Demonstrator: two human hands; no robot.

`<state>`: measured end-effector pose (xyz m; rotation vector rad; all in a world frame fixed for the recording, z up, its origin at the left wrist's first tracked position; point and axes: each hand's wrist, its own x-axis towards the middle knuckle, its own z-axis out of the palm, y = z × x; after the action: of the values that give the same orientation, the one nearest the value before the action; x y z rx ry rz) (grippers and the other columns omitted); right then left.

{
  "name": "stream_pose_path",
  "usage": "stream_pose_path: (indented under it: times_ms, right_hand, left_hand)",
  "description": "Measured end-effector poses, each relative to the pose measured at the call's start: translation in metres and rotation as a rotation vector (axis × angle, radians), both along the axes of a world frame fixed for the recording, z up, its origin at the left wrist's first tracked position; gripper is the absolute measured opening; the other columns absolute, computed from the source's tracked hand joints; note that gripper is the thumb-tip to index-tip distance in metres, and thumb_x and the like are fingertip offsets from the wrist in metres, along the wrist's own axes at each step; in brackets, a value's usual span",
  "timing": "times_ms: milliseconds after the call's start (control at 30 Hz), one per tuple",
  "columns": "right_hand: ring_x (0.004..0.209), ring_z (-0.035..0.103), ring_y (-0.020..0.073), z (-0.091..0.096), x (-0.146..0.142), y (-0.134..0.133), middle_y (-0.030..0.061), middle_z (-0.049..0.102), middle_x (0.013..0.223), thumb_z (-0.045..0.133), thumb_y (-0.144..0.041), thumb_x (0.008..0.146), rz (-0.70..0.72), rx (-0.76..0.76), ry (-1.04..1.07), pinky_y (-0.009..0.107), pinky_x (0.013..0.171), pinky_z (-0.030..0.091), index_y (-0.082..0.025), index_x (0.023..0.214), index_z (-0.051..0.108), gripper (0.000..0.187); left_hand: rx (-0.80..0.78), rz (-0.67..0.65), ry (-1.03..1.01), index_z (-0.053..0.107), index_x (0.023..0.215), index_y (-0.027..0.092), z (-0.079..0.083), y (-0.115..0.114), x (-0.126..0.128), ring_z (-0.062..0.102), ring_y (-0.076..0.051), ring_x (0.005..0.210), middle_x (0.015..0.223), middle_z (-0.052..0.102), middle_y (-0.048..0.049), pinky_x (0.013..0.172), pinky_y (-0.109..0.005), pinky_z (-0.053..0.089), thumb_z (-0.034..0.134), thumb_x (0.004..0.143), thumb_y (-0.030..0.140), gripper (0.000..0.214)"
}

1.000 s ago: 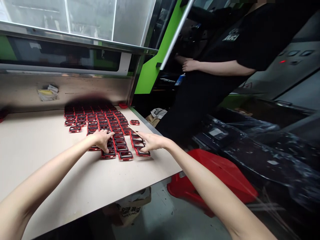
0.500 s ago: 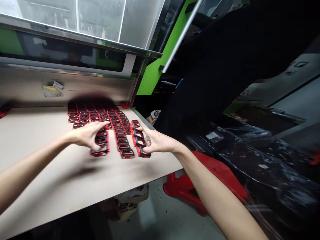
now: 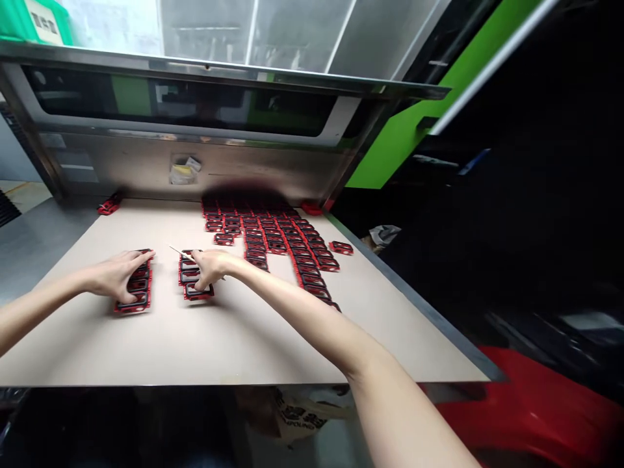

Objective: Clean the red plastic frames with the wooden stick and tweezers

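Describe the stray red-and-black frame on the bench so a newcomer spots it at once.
On the beige work table, find the large block of red-and-black rectangular frames. Off its right edge, one red-and-black frame lies by itself, set apart from the rows.

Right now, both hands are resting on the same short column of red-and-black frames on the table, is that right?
Not quite: they are on two different columns, as the head view shows. The left hand rests on one short column of red-and-black frames, and the right hand rests on a separate short column. Both columns are on the table, as you said.
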<state>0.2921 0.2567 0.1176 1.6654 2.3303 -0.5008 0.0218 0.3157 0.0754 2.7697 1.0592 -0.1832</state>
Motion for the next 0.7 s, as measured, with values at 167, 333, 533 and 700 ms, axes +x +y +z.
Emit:
stream_pose_path:
  times_ms: [167, 333, 533, 700]
  right_hand:
    - [0.089, 0.076, 0.0238, -0.008, -0.018, 0.016, 0.0109, 0.08, 0.109, 0.084, -0.039, 0.075, 0.0, -0.049, -0.052, 0.027, 0.058, 0.048, -0.012, 0.13, 0.06, 0.066]
    - [0.085, 0.078, 0.0225, -0.012, -0.02, 0.026, 0.0084, 0.082, 0.103, 0.084, -0.041, 0.076, 0.008, -0.042, -0.032, 0.026, 0.061, 0.051, -0.013, 0.13, 0.061, 0.065]
    - [0.085, 0.078, 0.0238, -0.005, -0.018, 0.023, 0.0078, 0.083, 0.097, 0.09, -0.041, 0.072, -0.009, 0.003, 0.04, 0.026, 0.061, 0.051, -0.013, 0.124, 0.064, 0.064]
    - [0.1, 0.077, 0.0238, 0.018, 0.014, -0.001, 0.0059, 0.081, 0.11, 0.083, -0.05, 0.08, -0.072, 0.104, 0.109, 0.026, 0.073, 0.053, -0.02, 0.128, 0.064, 0.06]
  left_hand:
    - [-0.027, -0.047, -0.061, 0.037, 0.156, 0.006, -0.009, 0.021, 0.03, 0.047, -0.041, 0.148, 0.16, 0.047, -0.0273, 0.122, -0.046, 0.04, 0.072, 0.067, 0.04, 0.102]
    - [-0.053, -0.078, -0.102, 0.046, 0.149, 0.008, -0.011, 0.027, 0.041, 0.055, -0.042, 0.138, 0.146, 0.059, -0.024, 0.115, -0.045, 0.047, 0.075, 0.064, 0.041, 0.095]
    - [-0.085, -0.11, -0.096, 0.049, 0.149, 0.012, -0.004, 0.035, 0.04, 0.055, -0.041, 0.141, 0.149, 0.06, -0.0219, 0.118, -0.044, 0.045, 0.077, 0.061, 0.045, 0.098]
    - [-0.065, -0.088, -0.082, 0.04, 0.156, 0.002, -0.003, 0.038, 0.038, 0.051, -0.047, 0.144, 0.156, 0.052, -0.031, 0.119, -0.052, 0.044, 0.072, 0.062, 0.051, 0.111]
